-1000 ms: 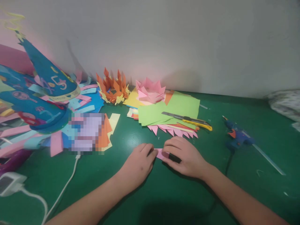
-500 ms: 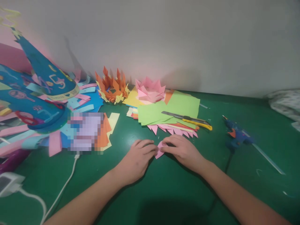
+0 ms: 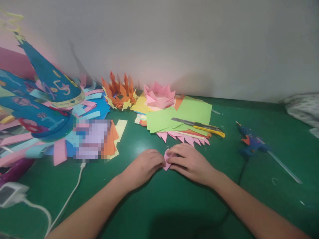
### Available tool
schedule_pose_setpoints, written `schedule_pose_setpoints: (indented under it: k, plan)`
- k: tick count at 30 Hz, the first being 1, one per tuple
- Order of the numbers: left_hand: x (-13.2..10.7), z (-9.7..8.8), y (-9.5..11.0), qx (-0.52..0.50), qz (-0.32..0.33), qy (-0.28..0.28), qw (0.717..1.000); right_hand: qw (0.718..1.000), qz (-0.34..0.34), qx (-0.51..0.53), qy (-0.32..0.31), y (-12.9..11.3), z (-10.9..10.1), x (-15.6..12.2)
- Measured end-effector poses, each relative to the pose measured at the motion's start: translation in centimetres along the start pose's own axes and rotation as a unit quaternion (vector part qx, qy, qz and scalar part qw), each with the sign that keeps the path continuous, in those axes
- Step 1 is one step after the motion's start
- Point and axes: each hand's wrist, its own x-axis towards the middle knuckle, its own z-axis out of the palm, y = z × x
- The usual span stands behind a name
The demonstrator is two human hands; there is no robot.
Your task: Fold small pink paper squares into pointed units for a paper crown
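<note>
A small folded piece of pink paper [image 3: 166,162] lies low over the table, between my two hands. My left hand [image 3: 146,167] has its fingers curled together at the paper's left edge. On the other side, my right hand [image 3: 190,163] pinches it, with the thumb and fingers covering its right part. Just beyond my hands, a row of pink paper points [image 3: 183,136] sticks out from under green paper sheets [image 3: 161,121]. A yellow-handled box cutter [image 3: 209,130] rests on those sheets, its blade toward the left.
Behind stand a pink paper crown [image 3: 159,96] and an orange paper crown [image 3: 121,96]. Blue decorated party hats [image 3: 52,76] fill the left, near a white cable [image 3: 74,196]. A blue glue gun [image 3: 253,144] with a clear stick lies on the green table [image 3: 139,212] at right.
The pink paper has turned slightly and shifted a little toward me. My right-hand fingers have moved along its edge, and my left fingers have drawn closer together.
</note>
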Motion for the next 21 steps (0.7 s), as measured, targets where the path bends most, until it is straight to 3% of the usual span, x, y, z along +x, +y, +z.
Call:
schedule_pose_setpoints:
  k: [5, 16, 21]
  plan:
    - [0.2, 0.5, 0.0, -0.016, -0.057, 0.038, 0.998, 1.000, 0.014, 0.009, -0.008, -0.8, 0.4, 0.4]
    - [0.3, -0.4, 0.1, 0.067, -0.009, 0.021, 0.998, 0.990, 0.097, 0.103, 0.000, -1.1, 0.9, 0.7]
    - [0.3, -0.1, -0.1, 0.047, -0.033, 0.030, 0.998, 0.983, 0.147, 0.109, 0.016, -1.4, 1.4, 0.7]
